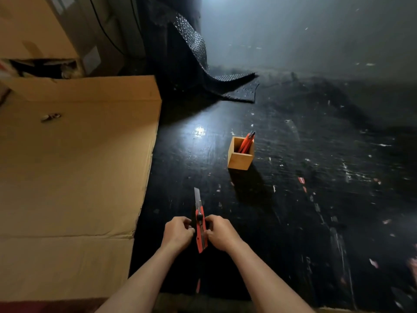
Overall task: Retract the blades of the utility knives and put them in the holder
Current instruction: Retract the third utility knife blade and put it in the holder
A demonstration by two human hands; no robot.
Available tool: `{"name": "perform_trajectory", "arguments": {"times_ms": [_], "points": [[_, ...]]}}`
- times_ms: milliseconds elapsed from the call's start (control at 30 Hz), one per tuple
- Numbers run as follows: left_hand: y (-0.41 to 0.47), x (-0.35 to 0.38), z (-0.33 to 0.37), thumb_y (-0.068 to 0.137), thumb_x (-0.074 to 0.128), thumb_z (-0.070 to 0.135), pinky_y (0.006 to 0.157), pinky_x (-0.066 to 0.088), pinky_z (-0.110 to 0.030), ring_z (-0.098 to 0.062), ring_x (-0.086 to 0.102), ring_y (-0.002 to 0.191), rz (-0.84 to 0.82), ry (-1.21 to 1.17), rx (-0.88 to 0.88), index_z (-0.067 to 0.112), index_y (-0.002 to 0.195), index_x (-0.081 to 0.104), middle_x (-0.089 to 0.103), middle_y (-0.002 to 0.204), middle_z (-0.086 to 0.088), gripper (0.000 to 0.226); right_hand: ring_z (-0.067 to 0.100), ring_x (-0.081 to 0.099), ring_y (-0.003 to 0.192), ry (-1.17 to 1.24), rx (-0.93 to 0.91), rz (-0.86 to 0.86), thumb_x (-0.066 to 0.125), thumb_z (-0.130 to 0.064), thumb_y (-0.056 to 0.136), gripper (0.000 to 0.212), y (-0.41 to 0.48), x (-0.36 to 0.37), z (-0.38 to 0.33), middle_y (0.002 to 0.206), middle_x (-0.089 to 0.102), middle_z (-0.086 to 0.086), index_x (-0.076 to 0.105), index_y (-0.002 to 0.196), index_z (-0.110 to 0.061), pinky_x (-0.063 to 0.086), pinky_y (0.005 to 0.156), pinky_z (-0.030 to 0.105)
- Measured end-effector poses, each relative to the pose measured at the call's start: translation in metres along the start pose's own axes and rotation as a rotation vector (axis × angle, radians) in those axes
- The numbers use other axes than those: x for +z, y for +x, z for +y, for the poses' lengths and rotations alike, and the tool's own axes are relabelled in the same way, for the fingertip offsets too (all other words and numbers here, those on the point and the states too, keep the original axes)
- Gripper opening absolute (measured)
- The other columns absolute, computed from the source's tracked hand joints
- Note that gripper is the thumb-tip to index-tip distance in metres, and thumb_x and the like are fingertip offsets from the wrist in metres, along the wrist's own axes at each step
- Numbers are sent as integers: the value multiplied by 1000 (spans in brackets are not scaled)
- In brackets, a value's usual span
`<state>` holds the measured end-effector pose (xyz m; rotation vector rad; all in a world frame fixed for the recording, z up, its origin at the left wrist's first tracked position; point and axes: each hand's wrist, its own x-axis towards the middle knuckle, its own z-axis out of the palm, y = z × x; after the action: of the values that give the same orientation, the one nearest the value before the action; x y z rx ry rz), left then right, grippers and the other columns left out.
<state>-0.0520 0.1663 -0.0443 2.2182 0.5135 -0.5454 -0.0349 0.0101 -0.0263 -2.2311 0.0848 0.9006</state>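
A large flattened cardboard sheet (74, 168) fills the left half of the frame, lying over the left edge of the dark, scuffed desk (316, 199). A small shiny scrap (50, 117) rests on the cardboard toward its upper left. Behind it, in the upper left corner, stand stacked cardboard boxes (45, 30) with a dark cable (106, 35) running down across them. At upper centre a sheet of black bubble wrap (209, 71) drapes down and spreads onto the desk. Pale flecks and pink bits (301, 180) dot the right side of the desk.
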Motion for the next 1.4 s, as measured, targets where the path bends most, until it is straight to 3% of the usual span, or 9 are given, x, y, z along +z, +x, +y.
{"name": "perform_trajectory", "arguments": {"times_ms": [100, 200, 300, 567, 700, 867, 1067, 1267, 1400], "points": [[-5, 5, -1, 87, 75, 11, 71, 51, -15, -4, 67, 84, -67, -52, -5, 15, 112, 76, 75, 98, 4, 25, 7, 68, 95, 101, 3, 18, 67, -20, 93, 46, -9, 12, 5, 114, 68, -5, 54, 136, -27, 60, 85, 30], [-8, 8, 1, 84, 76, 13, 79, 63, -32, -11, 75, 82, -93, -109, -27, 19, 98, 78, 78, 89, 3, 15, 9, 66, 102, 177, 3, 46, 68, -19, 92, 46, -16, 24, 7, 118, 64, -5, 53, 135, -27, 59, 91, 33], [-9, 6, -3, 86, 76, 10, 82, 65, -40, -15, 77, 83, -133, -165, -45, 22, 91, 77, 79, 89, -1, 12, 8, 69, 95, 269, 0, 86, 66, -19, 94, 40, -25, 32, 11, 109, 66, -5, 53, 131, -28, 62, 85, 33], [-16, -6, 19, 87, 75, 7, 80, 64, -35, -12, 76, 89, -130, -315, 76, 22, 98, 74, 79, 95, 1, 18, 13, 76, 85, 484, -48, 152, 66, -9, 93, 39, -42, 5, 3, 102, 72, 0, 54, 124, -29, 63, 71, 28], [-15, -30, 56, 86, 75, 2, 85, 64, -45, -17, 79, 92, -141, -438, 213, 18, 99, 76, 82, 96, -2, 21, 19, 76, 87, 533, -188, 249, 69, -3, 86, 44, -45, -31, -10, 104, 73, 5, 57, 119, -29, 64, 72, 37], [-15, -64, 120, 88, 71, -3, 86, 63, -50, -25, 79, 97, -155, -571, 377, 13, 116, 73, 80, 106, -8, 32, 22, 76, 93, 572, -376, 345, 67, 2, 89, 46, -51, -90, -40, 107, 72, 10, 55, 126, -22, 65, 75, 46], [-25, -94, 193, 89, 61, -18, 73, 67, -42, -31, 79, 84, -202, -700, 500, -2, 119, 68, 77, 106, -24, 35, 27, 76, 91, 468, -501, 443, 61, 6, 92, 43, -68, -160, -68, 103, 73, 14, 53, 128, -15, 64, 78, 52], [-42, -114, 242, 87, 69, -11, 81, 65, -47, -35, 79, 92, -157, -718, 622, 6, 115, 73, 80, 101, -19, 32, 12, 76, 85, 405, -585, 667, 68, -20, 95, 29, -92, -211, -98, 99, 77, -1, 62, 124, -18, 64, 79, 37], [-56, -122, 267, 88, 67, -13, 69, 66, -33, -24, 81, 80, -148, -708, 698, 15, 102, 77, 83, 87, -8, 33, 7, 69, 93, 282, -663, 786, 65, -21, 98, 34, -102, -241, -114, 104, 69, -12, 59, 130, -31, 59, 76, 21]]}}
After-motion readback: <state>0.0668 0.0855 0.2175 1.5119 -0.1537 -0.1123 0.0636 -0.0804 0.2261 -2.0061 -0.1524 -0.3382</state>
